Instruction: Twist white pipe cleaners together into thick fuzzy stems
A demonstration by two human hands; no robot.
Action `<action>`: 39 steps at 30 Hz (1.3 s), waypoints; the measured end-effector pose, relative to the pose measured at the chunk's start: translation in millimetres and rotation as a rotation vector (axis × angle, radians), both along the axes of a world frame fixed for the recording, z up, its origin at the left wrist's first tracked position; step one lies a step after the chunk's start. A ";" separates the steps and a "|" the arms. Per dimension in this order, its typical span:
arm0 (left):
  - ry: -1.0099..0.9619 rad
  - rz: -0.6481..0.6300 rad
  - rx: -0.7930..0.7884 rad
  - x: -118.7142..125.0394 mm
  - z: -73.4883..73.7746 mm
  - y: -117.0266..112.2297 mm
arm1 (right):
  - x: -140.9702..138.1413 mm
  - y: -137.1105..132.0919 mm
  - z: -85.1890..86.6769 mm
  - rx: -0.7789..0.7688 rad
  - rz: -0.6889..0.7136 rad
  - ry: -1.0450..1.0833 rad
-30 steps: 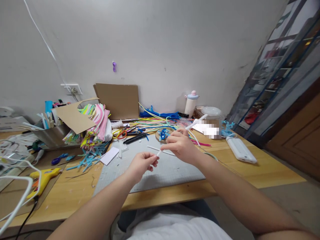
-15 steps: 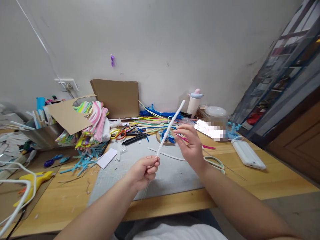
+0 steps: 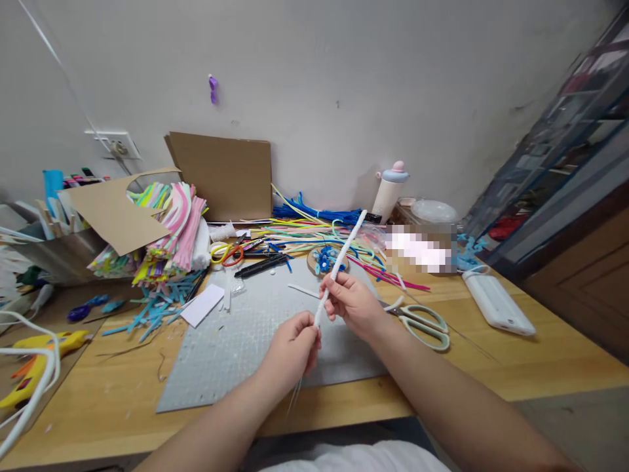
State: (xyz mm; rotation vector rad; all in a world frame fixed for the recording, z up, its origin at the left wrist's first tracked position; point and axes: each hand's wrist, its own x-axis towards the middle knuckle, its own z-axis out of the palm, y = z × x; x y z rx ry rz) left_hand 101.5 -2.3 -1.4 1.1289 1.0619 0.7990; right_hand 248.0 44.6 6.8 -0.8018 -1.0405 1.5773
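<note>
Both left hand [image 3: 295,344] and right hand [image 3: 354,303] pinch one white fuzzy stem [image 3: 348,246]; pixelation obscures any writing on the bright panel [image 3: 422,249].

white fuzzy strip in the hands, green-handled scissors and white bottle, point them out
White fuzzy strip [image 3: 342,256], head view, on its upper stretch
Green-handled scissors [image 3: 405,316], head view, on the handles near the pivot
White bottle [image 3: 388,196], head view, on its body

yellow glue gun [image 3: 32,379] way left of the left hand [image 3: 293,344], pink-topped bottle [image 3: 388,195] chilling beyond the right hand [image 3: 356,303]
</note>
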 end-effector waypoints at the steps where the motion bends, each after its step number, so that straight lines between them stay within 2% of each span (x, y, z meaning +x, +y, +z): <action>1: 0.062 0.002 0.050 1.2 -3.4 -0.1 | -1.8 -0.4 -3.4 -0.002 -0.017 -0.005; 4: 0.102 0.021 0.125 5.3 -10.4 -1.2 | -6.0 -0.7 -11.0 -0.005 -0.074 -0.021; 6: 0.066 0.024 0.110 6.9 -10.3 -1.3 | -6.2 -0.4 -12.9 -0.001 -0.088 -0.035; 8: 0.053 -0.003 0.078 4.8 -6.1 -0.1 | -2.8 -1.3 -11.3 -0.010 -0.053 -0.054; 10: 0.138 -0.040 0.124 -3.0 1.8 1.9 | 4.7 -5.4 -5.4 0.041 -0.073 -0.200; 12: 0.354 -0.056 0.292 -15.6 12.8 3.0 | 15.0 -13.2 4.6 0.258 -0.253 -0.516; 14: 0.659 -0.059 0.504 -29.8 25.4 2.2 | 25.0 -23.2 16.9 0.634 -0.489 -0.873; 15: 0.792 -0.075 0.584 -36.3 31.5 0.9 | 28.9 -28.1 22.8 0.818 -0.535 -1.002; 16: 0.901 -0.097 0.649 -41.9 37.0 -0.7 | 31.6 -32.3 27.9 0.960 -0.519 -1.114; 18: 1.067 -0.134 0.752 -50.1 45.2 -4.4 | 33.5 -38.3 34.2 1.116 -0.354 -1.267; 20: 1.168 -0.155 0.861 -54.9 48.5 -7.5 | 32.1 -41.5 35.2 1.108 -0.155 -1.329; 22: 1.198 -0.162 0.992 -57.4 47.5 -9.0 | 29.4 -43.9 32.8 1.036 -0.038 -1.322; 26: 1.104 -0.149 1.203 -58.4 40.2 -8.2 | 24.8 -50.6 28.5 0.963 -0.018 -1.289; 30: 1.050 -0.182 1.221 -57.0 34.2 -8.2 | 21.8 -59.0 27.4 0.960 -0.027 -1.270; 32: 1.034 -0.193 1.208 -56.3 32.6 -9.9 | 20.5 -62.1 26.9 0.910 -0.014 -1.241; 39: 1.015 -0.295 1.219 -55.2 32.1 -14.9 | 18.5 -60.5 22.0 0.472 0.146 -1.110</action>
